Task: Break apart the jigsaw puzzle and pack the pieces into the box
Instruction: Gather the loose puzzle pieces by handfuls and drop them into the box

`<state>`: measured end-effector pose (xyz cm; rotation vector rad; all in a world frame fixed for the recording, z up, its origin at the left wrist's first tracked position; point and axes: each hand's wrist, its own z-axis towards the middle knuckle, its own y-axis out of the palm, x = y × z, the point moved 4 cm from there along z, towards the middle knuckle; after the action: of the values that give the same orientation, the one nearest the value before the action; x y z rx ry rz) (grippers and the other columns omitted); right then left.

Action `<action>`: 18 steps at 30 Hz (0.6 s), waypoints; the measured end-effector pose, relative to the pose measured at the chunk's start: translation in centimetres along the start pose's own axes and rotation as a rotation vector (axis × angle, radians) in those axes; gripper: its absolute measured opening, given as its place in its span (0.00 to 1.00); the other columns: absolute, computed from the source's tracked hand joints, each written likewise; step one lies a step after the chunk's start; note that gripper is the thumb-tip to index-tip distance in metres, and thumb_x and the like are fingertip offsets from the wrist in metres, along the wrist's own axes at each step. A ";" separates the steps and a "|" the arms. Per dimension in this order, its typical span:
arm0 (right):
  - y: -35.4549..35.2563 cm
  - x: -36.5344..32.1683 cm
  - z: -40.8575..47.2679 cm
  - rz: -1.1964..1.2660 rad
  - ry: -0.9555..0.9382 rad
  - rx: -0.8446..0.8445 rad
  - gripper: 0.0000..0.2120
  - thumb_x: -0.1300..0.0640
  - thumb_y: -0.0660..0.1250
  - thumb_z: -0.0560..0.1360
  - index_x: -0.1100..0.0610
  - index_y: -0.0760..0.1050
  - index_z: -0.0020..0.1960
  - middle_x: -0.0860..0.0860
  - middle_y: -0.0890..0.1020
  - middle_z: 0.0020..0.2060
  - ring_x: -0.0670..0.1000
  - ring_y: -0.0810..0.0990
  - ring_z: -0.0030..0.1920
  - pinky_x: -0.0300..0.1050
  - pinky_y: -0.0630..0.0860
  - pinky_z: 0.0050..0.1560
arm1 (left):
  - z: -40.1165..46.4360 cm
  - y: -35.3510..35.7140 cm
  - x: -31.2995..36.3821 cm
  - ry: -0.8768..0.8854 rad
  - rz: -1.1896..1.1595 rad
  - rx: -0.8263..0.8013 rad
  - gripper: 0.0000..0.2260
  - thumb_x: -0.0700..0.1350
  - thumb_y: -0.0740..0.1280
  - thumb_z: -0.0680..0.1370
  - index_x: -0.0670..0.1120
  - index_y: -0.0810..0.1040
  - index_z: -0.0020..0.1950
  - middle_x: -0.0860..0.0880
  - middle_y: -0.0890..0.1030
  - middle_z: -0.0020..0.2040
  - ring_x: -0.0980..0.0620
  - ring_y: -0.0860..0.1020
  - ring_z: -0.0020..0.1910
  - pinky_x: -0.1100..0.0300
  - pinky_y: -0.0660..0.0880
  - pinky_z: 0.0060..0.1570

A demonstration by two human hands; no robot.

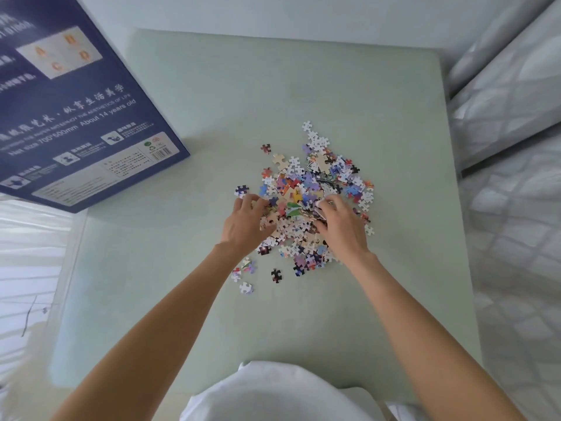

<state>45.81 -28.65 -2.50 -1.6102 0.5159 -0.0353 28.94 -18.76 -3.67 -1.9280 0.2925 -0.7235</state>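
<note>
curling into the heap from both sides: left hand (247, 221) fingers (243, 202) bent over pieces at the left edge, right hand (341, 224) fingers (326, 205) clenched around a small clump near the middle, probably to gather a handful. puzzle pieces (306, 189) already broken apart, piled mid-surface (379, 299), a few strays lying near and left. dark blue box (82, 117) lying at far left, partly off the edge, printed side showing, well apart from the pile, so nothing visibly packed yet.
</note>
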 end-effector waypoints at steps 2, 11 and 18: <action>0.2 -0.2 0.0 -0.007 0.014 -0.050 0.21 0.52 0.71 0.72 0.59 0.72 0.60 0.54 0.74 0.57 0.52 0.77 0.51 0.44 0.79 0.43 | -0.2 0.3 0.4 -0.017 0.021 -0.028 0.32 0.60 0.68 0.72 0.48 0.63 0.71 0.48 0.65 0.68 0.46 0.63 0.67 0.53 0.75 0.54; -0.5 -0.5 -0.6 0.161 0.049 0.043 0.13 0.56 0.70 0.73 0.62 0.75 0.54 0.55 0.81 0.41 0.51 0.74 0.32 0.42 0.69 0.32 | -0.4 1.1 0.7 -0.056 -0.069 -0.011 0.28 0.50 0.71 0.73 0.53 0.64 0.70 0.49 0.71 0.62 0.48 0.67 0.64 0.55 0.72 0.55; -1.0 0.1 -0.7 0.359 0.222 0.041 0.16 0.51 0.70 0.73 0.61 0.74 0.55 0.52 0.76 0.29 0.44 0.66 0.23 0.35 0.62 0.26 | -0.6 0.1 -0.4 -0.072 -0.318 0.002 0.21 0.44 0.74 0.71 0.50 0.75 0.63 0.47 0.76 0.56 0.47 0.74 0.55 0.60 0.69 0.51</action>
<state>45.94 -29.30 -1.52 -1.4611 0.9645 0.0458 28.26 -19.09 -3.72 -2.0164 -0.0627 -0.8567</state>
